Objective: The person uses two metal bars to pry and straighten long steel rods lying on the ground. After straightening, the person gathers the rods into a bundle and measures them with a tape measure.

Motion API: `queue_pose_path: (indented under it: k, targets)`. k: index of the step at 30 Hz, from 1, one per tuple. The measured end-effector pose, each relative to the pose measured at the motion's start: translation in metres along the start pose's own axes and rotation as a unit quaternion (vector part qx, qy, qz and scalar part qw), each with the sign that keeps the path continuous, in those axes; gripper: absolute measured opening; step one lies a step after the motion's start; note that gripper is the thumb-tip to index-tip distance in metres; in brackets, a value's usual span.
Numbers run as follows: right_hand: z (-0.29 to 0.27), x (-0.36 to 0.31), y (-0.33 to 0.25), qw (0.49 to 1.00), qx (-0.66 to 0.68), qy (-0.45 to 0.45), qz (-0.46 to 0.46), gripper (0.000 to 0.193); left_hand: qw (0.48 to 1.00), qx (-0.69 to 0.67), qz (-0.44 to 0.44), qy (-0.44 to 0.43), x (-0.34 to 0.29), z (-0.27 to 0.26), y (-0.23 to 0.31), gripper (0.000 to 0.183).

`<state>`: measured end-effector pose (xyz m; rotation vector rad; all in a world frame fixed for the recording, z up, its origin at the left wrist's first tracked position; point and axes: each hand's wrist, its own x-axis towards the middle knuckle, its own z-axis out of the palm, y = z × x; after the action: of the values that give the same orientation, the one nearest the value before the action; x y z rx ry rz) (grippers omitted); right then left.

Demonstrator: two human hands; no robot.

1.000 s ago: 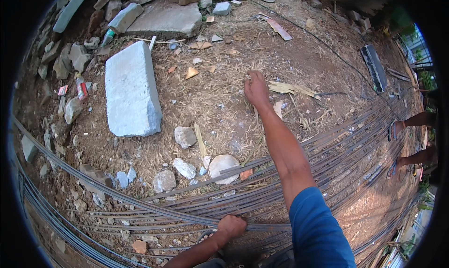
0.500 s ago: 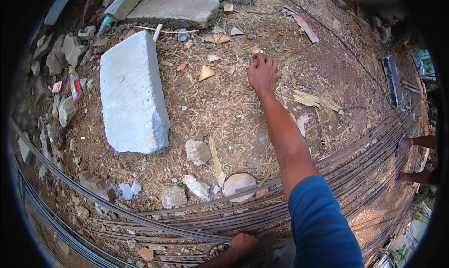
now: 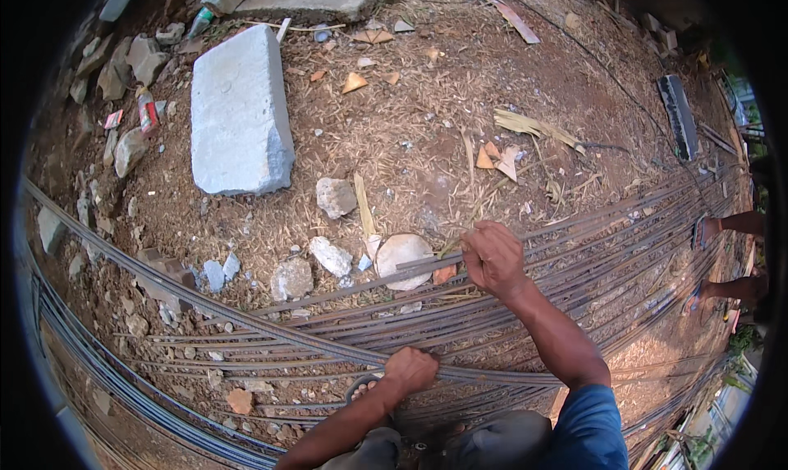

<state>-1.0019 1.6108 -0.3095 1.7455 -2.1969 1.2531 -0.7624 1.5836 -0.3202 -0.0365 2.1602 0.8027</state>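
Long thin steel rods (image 3: 328, 347) run across the ground in front of me, from the left toward the far right. My left hand (image 3: 412, 370) is closed around a bundle of these rods, low in the middle. Just above the same bed of rods, to the right, is my right hand (image 3: 495, 258), its fingers curled together. What they hold, if anything, is hidden. A dry straw strip (image 3: 450, 247) shows beside its fingertips. Left of that hand lie a round flat stone (image 3: 404, 261) and an orange shard (image 3: 444, 274).
A large pale concrete block (image 3: 238, 113) lies at the left on straw-strewn soil. Rubble stones (image 3: 146, 59) and a plastic bottle (image 3: 147, 110) lie beyond it. A dark block (image 3: 677, 117) is at the right. Another person's feet (image 3: 704, 233) stand near the rods there.
My right hand has drawn back from the far ground, beside a small pale piece, to above the rods. The left hand stays on the rods. The view has shifted toward me.
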Motion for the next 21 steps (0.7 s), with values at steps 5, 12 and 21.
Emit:
queue_pose_path:
  k: [5, 12, 21]
  targets:
    - [-0.140, -0.154, -0.115, 0.799, 0.107, -0.235, 0.543, 0.018, 0.997, 0.081, 0.005, -0.002, 0.006, 0.010, 0.004, 0.025]
    - [-0.063, -0.284, -0.203, 0.262, 0.600, -0.048, 0.754, 0.033, 0.991, 0.115, -0.001, 0.062, -0.010, 0.007, 0.021, 0.024]
    - [0.006, -0.280, -0.199, 0.216, 0.798, 0.292, 0.482, 0.034, 0.989, 0.128, -0.007, 0.067, -0.024, 0.011, 0.037, 0.036]
